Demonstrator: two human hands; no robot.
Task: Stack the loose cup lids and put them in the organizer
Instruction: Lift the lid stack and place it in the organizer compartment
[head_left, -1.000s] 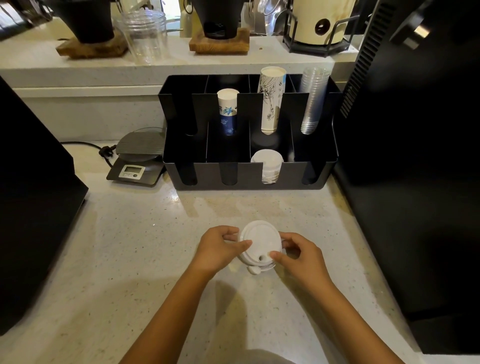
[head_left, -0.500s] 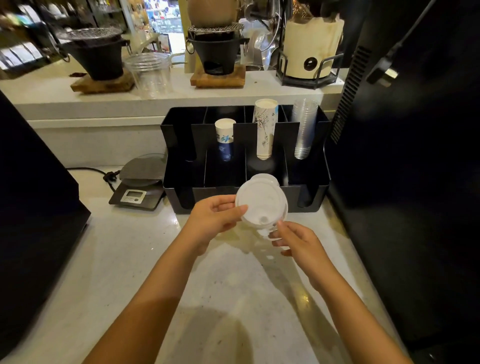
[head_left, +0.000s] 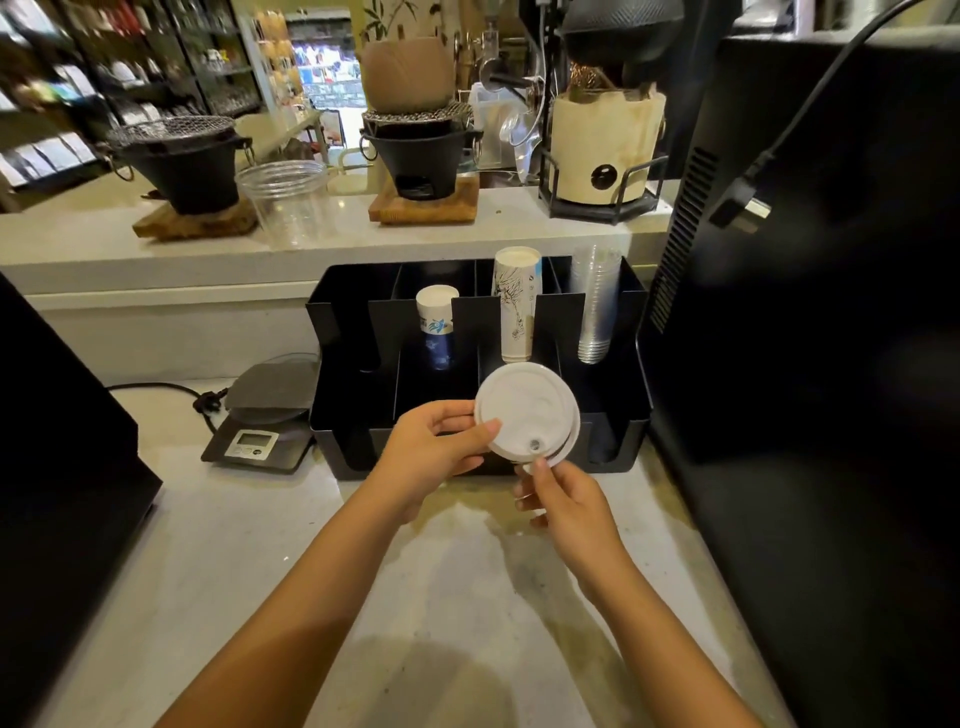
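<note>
A stack of white cup lids (head_left: 525, 410) is held upright, its round face toward me, just in front of the black organizer (head_left: 358, 447). My left hand (head_left: 434, 449) grips the stack's left edge with thumb and fingers. My right hand (head_left: 563, 501) pinches its lower rim from below. The lids hide the organizer's front middle compartment. Behind them stand a small blue-print paper cup stack (head_left: 436, 325), a tall white paper cup stack (head_left: 515, 304) and a stack of clear plastic cups (head_left: 595, 306).
A small digital scale (head_left: 265, 421) with a cable sits left of the organizer. Large black machines flank the counter, one at the left (head_left: 57, 441) and one at the right (head_left: 805, 338). On the raised ledge behind stand black stoves (head_left: 179, 161) and a clear cup (head_left: 285, 200).
Both hands lifted the lid stack off the counter and carried it forward to the organizer's front. My view has tilted up and moved closer.
</note>
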